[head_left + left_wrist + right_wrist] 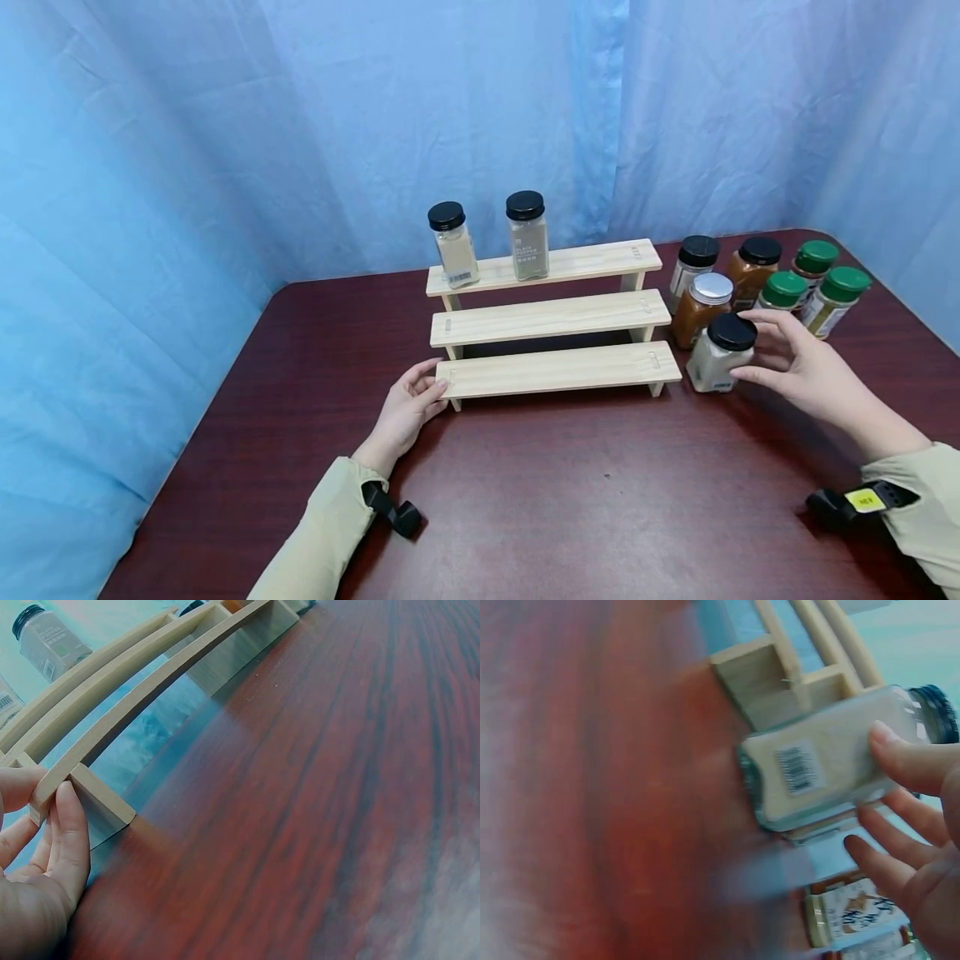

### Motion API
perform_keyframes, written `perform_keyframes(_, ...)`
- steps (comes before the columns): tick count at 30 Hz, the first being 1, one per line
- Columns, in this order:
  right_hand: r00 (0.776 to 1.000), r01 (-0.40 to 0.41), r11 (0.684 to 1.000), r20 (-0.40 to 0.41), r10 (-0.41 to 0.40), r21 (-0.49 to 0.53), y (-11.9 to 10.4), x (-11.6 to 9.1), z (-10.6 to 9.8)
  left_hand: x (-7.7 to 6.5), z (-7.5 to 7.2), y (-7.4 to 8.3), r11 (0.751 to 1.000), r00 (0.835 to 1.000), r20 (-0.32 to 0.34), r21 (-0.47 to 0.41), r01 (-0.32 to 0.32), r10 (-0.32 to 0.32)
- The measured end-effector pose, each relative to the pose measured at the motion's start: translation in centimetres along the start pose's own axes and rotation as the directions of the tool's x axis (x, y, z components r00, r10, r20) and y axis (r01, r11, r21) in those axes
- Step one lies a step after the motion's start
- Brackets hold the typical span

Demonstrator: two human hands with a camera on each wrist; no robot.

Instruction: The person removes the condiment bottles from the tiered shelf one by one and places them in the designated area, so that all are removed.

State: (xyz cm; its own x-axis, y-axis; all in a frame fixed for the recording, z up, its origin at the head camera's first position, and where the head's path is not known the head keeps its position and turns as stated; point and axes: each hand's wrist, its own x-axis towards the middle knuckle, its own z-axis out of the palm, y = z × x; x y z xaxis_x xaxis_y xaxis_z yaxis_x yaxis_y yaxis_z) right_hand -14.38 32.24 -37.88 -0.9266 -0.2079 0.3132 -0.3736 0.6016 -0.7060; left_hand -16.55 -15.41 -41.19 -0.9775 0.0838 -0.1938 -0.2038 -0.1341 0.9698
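Note:
A three-tier wooden spice rack (555,371) stands on the dark red table. My left hand (403,414) pinches the left end of its lowest board, thumb on one side and fingers underneath in the left wrist view. To the right of the rack, my right hand (808,367) grips a glass spice jar (716,367) with a black lid and pale contents. The right wrist view shows the thumb on the jar's side, near a barcode label (799,768). Two black-lidded jars stand on the top board: a pale one (457,254) and a black pepper jar (530,246).
Behind the right hand stand several other spice jars: a silver-lidded one (699,312), black-lidded ones such as the brown jar (750,279), and green-lidded ones such as the rightmost jar (825,308). A blue curtain (450,100) hangs around the table (525,500).

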Motion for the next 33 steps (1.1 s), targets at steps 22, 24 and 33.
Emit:
perform_keyframes(22,0.964,0.025,0.995,-0.265,0.001,0.093,-6.8,1.9,-2.0,0.0,0.1,0.1,1.0,1.0,-0.009,-0.009,0.0,0.0)
perform_keyframes(24,0.967,0.07,0.991,-0.251,-0.04,0.112,-7.3,2.2,-1.6,0.0,0.1,0.1,1.0,1.0,-0.002,-0.006,-0.003,0.003)
perform_keyframes(33,0.972,0.158,0.973,-0.199,-0.124,0.167,-10.0,5.0,0.2,-0.1,0.0,0.1,1.0,1.0,0.002,-0.016,0.0,0.0)
